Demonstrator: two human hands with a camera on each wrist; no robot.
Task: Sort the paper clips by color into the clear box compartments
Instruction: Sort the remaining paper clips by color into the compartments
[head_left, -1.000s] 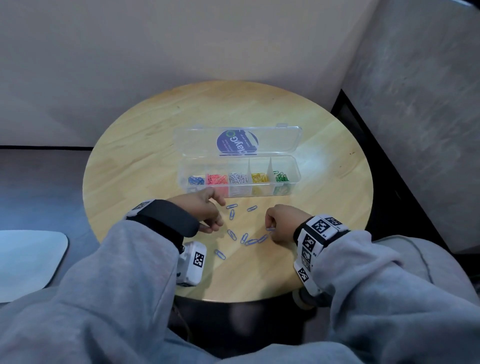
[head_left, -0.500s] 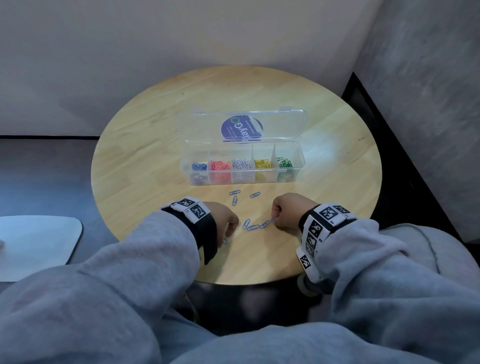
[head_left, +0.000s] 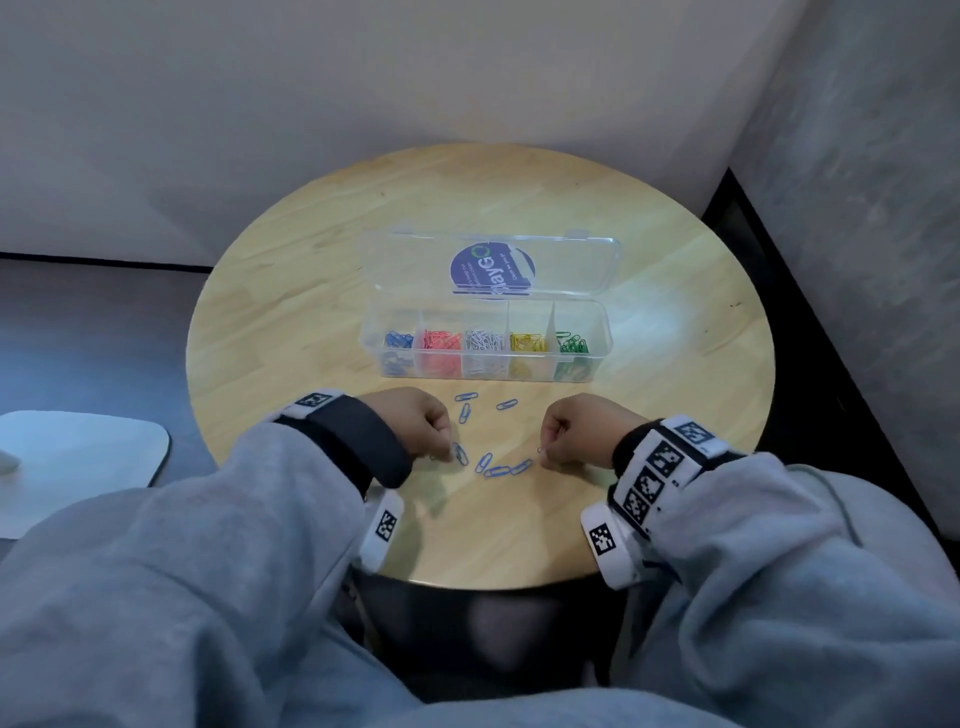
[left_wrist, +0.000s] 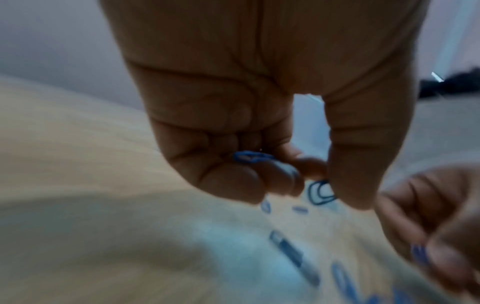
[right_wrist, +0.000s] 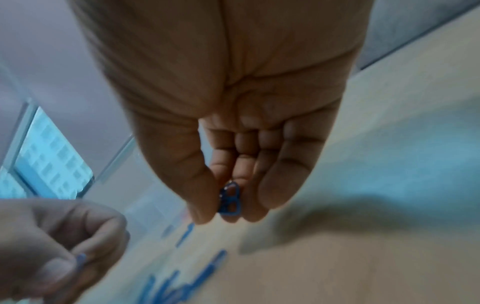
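A round wooden table (head_left: 311, 322) stands in a corner between a pale wall and a grey textured one, and both hands work low over its near half. Just beyond the hands sits the clear box (head_left: 485, 358) with its lid folded back away from the person, probably so that all five compartments stay reachable from above; they hold, from the left hand's side to the right's, blue, red, white, yellow and green clips. Only blue paper clips (head_left: 501, 470) remain loose, scattered on the wood between the two hands and just ahead of them, so the sort looks nearly finished and everything left belongs in the compartment nearest the left hand. The left hand (head_left: 415, 423) is curled with its knuckles up; the left wrist view shows one blue clip (left_wrist: 253, 158) tucked under its bent fingers and another (left_wrist: 320, 192) pinched at the thumb tip, which suggests it is gathering several before one trip to the box. The right hand (head_left: 582, 428) is likewise curled, thumb and fingertips pressed together on a blue clip (right_wrist: 230, 200), held on edge so it does not slip. Both hands hang just above the table, close to the clips that are left.
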